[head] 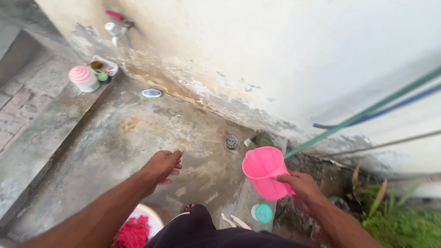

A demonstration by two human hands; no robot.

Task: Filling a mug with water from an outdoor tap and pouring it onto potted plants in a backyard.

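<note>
A red cloth (pixel 133 233) in a white basin (pixel 155 218) is seen at seven o'clock, nearest. A pink mug (pixel 262 171) is held at four o'clock by the right hand (pixel 301 185), fingers closed on its handle side. The left hand (pixel 161 166) is held empty above the wet concrete floor (pixel 115 138), fingers loosely spread. Farther, a drain (pixel 232 141) is set by the wall (pixel 275 55); a tap (pixel 117 25) is seen at eleven o'clock.

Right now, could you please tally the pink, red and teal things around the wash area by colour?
Pink: 2, the mug in the right hand and the lidded container on the ledge.
Red: 2, the cloth in the basin and the tap handle.
Teal: 1, the round lid.
Total: 5.
</note>
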